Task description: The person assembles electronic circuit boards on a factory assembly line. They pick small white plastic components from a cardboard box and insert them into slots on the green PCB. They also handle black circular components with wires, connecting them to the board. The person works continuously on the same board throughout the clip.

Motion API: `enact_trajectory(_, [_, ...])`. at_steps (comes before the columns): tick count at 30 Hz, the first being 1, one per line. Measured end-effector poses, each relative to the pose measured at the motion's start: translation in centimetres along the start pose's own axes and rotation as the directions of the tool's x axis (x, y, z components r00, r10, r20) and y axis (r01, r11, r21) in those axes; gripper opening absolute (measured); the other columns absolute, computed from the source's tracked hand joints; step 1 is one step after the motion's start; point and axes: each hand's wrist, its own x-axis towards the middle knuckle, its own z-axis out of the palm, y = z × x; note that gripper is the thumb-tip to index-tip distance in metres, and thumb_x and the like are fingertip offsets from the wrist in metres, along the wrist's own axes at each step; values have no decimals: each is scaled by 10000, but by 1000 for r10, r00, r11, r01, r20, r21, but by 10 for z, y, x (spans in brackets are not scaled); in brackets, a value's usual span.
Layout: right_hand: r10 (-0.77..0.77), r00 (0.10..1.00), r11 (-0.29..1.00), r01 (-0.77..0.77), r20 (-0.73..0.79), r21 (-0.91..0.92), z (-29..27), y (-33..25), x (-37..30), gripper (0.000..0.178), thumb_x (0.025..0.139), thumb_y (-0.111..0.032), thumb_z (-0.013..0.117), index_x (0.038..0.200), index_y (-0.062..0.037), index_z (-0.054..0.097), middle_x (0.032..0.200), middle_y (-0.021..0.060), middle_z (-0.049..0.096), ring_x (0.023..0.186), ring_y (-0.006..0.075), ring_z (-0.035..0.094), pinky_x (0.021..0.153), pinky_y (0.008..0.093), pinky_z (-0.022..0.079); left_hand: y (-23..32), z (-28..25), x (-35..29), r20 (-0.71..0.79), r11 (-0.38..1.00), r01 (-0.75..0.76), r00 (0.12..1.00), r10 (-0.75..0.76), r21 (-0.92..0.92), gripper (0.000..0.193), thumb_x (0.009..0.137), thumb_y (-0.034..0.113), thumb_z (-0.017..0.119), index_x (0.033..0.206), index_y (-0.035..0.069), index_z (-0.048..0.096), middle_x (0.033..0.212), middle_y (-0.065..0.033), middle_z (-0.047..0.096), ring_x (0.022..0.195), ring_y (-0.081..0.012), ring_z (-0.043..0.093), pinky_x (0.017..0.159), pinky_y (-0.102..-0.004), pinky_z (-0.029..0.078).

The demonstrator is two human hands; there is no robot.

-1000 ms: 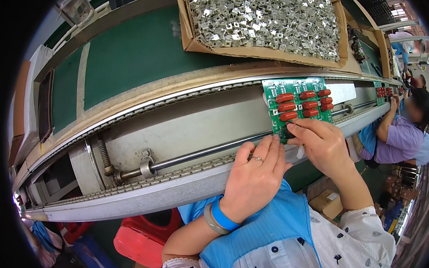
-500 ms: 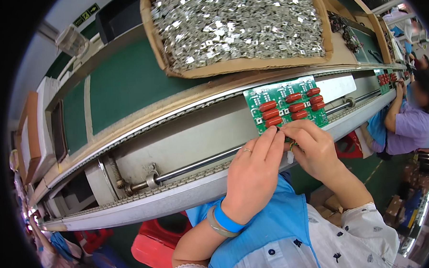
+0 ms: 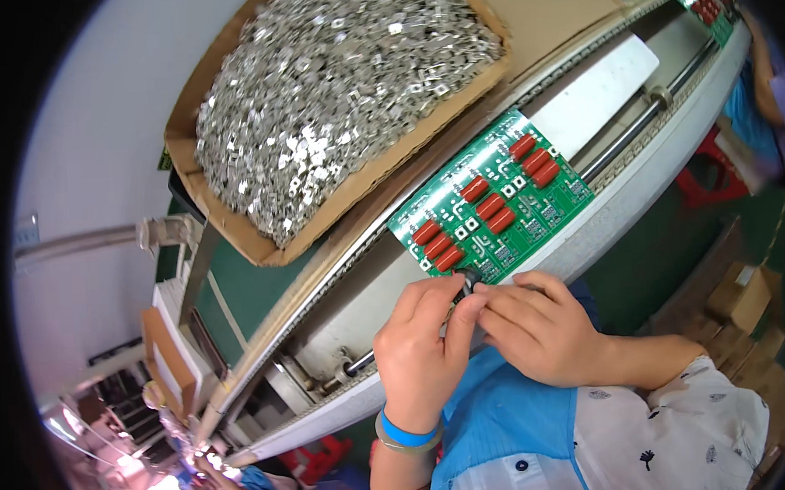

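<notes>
A green circuit board (image 3: 540, 212) with several red oval components (image 3: 490, 207) and small white square parts lies across the two rails of a conveyor. At its near left edge, my left hand (image 3: 420, 336) and my right hand (image 3: 541, 326) meet, fingertips pinched together. Between them is a small dark rounded part (image 3: 468, 282), partly covered by the fingers; its exact kind is too small to make out. A blue band (image 3: 408, 430) and a bangle circle my left wrist.
Beyond the conveyor stands a cardboard box (image 3: 397, 148) heaped with small shiny metal pieces. A steel shaft (image 3: 625, 143) runs between the rails, beside a white plate (image 3: 600, 91). Another populated board (image 3: 706, 11) sits at far right, near a co-worker's arm (image 3: 762, 71).
My view has tilted, so the conveyor now slopes up steeply to the right and the metal pieces shift left. My hands have turned toward each other, and the dark part shows more.
</notes>
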Motion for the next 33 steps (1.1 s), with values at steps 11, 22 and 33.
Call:
enact_trajectory(11, [85,996,994,-86,21,62,-22,49,-2,408,768,-358,734,993,-19,723,1118,127,699,1138,254,613,992,481,466,34,11,9,29,950,126,990,-140,284,261,807,-15,802,1058,-8,732,971,-128,703,794,-193,700,653,-301,590])
enact_trajectory(22, [72,992,994,-80,99,72,-26,56,-3,408,783,-328,692,1028,-4,735,1147,132,692,1168,233,586,1012,454,466,43,12,14,83,903,120,982,-169,413,319,767,-19,825,1077,10,759,998,-127,709,847,-224,702,702,-324,580])
enact_trajectory(33, [83,994,993,-88,69,76,-22,57,-4,349,804,-301,681,984,-8,738,1116,117,704,1164,231,582,987,430,480,38,11,19,118,891,9,991,-70,453,290,796,63,831,1077,44,763,993,-103,703,732,-219,709,597,-319,572])
